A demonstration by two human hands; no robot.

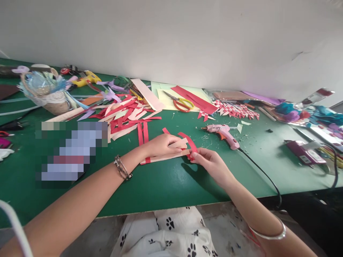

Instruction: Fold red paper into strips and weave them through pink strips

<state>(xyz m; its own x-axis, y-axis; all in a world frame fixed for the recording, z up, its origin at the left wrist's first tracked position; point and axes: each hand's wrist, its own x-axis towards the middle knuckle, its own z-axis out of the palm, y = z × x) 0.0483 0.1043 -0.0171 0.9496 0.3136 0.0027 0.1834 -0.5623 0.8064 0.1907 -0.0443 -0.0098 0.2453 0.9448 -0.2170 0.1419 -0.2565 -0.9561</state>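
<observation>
My left hand (162, 144) rests over a partly woven piece of pale pink paper strips (163, 158) and red strips, its fingers closed on them and holding them against the table. Two red strips (143, 134) stick out beyond the far side of that hand. At the right end of the piece, my right hand (207, 159) pinches a curved red paper strip (192, 142) between thumb and fingers. The strip bends up and over toward my left hand. Part of the weave is hidden under my left fingers.
A loose pile of red and pink strips (125, 114) lies beyond my left hand. Yellow-handled scissors (183, 103) rest on paper sheets. To the right are a pink glue gun (223, 135) with a black cord, checkered woven pieces (235, 110) and a purple box-like device (305, 151).
</observation>
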